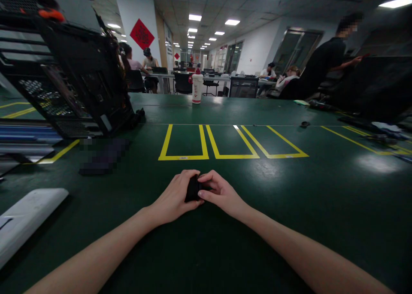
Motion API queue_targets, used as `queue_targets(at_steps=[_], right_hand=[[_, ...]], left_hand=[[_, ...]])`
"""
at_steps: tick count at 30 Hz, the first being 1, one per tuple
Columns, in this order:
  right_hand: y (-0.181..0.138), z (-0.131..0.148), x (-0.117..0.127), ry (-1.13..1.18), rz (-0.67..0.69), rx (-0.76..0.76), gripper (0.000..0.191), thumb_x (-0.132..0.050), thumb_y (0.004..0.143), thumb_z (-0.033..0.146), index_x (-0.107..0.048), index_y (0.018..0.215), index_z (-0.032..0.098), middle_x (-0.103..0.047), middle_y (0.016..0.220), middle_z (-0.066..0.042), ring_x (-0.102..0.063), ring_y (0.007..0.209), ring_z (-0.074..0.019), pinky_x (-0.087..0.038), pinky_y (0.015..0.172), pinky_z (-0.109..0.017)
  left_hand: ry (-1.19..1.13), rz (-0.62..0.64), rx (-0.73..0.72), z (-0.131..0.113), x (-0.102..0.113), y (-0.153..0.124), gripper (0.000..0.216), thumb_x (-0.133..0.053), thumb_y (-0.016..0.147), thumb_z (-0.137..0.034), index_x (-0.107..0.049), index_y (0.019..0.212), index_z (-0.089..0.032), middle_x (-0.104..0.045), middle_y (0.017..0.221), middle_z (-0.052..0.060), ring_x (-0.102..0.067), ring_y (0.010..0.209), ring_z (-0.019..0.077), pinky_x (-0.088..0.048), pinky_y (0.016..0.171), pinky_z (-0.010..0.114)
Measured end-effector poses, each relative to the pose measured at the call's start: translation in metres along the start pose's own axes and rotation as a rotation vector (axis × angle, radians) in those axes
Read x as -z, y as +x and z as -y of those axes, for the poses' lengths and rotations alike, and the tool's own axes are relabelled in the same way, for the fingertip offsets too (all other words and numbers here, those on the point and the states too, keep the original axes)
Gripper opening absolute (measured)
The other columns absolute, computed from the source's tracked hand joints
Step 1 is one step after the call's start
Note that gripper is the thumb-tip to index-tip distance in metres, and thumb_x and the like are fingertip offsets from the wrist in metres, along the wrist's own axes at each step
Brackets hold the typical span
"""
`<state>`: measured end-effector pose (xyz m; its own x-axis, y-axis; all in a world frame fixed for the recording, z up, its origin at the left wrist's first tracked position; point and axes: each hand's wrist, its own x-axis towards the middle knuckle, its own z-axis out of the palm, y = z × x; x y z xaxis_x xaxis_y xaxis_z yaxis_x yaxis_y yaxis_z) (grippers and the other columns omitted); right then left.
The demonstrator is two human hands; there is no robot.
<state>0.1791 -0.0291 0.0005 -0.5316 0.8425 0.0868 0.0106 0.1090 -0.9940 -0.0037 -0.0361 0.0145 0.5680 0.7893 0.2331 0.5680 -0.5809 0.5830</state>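
Below the yellow boxes [206, 143], both hands grip a black object [193, 189].
Left hand [174, 197] and right hand [220, 193] have fingers clamped on it, resting on the tabletop [289, 208].

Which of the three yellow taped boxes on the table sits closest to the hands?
The left box, the squarest one, straight ahead of the left hand. The middle box and right box slant away to the right.
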Motion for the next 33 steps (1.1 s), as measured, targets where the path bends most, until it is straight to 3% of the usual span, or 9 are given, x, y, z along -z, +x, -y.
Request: queue_targets(at_steps=[4, 11, 25, 33], right_hand=[[-0.0006, 0.003, -0.0008, -0.02, -0.011, -0.02, 0.022, -0.057, 0.076, 0.025, -0.047, 0.096, 0.023, -0.049, 0.104, -0.002, -0.052, 0.1, -0.0185, -0.047, 0.082, -0.038], [-0.0009, 0.0054, 0.0004, -0.081, -0.011, -0.061, 0.035, -0.055, 0.077, 0.023, -0.044, 0.11, 0.024, -0.046, 0.115, -0.004, -0.045, 0.111, -0.0202, -0.041, 0.092, -0.042], [0.0017, -0.0008, 0.001, 0.002, -0.014, -0.008, 0.023, -0.058, 0.075, 0.024, -0.048, 0.095, 0.022, -0.05, 0.099, -0.001, -0.053, 0.098, -0.0171, -0.046, 0.085, -0.037], [0.0006, 0.0031, 0.0014, -0.07, -0.013, -0.063, 0.035, -0.056, 0.076, 0.024, -0.045, 0.109, 0.023, -0.047, 0.113, -0.004, -0.047, 0.108, -0.0192, -0.04, 0.094, -0.041]], left_hand=[[-0.021, -0.001, -0.007, -0.001, 0.001, -0.0002, 0.055, -0.059, 0.076, -0.027, -0.029, 0.121, -0.025, -0.043, 0.118, 0.008, -0.046, 0.106, 0.025, -0.041, 0.088, 0.044], [-0.033, -0.008, -0.01, 0.0002, 0.0001, -0.0007, 0.055, -0.059, 0.076, -0.026, -0.028, 0.121, -0.026, -0.045, 0.116, 0.008, -0.047, 0.106, 0.0246, -0.041, 0.087, 0.044], [-0.004, -0.02, -0.024, -0.0005, 0.0006, -0.0001, 0.055, -0.06, 0.075, -0.027, -0.029, 0.121, -0.025, -0.045, 0.116, 0.008, -0.047, 0.106, 0.0254, -0.041, 0.088, 0.045], [-0.029, -0.008, -0.016, -0.0001, -0.0004, 0.0, 0.055, -0.059, 0.076, -0.026, -0.028, 0.121, -0.025, -0.044, 0.117, 0.008, -0.047, 0.106, 0.0247, -0.041, 0.088, 0.045]])
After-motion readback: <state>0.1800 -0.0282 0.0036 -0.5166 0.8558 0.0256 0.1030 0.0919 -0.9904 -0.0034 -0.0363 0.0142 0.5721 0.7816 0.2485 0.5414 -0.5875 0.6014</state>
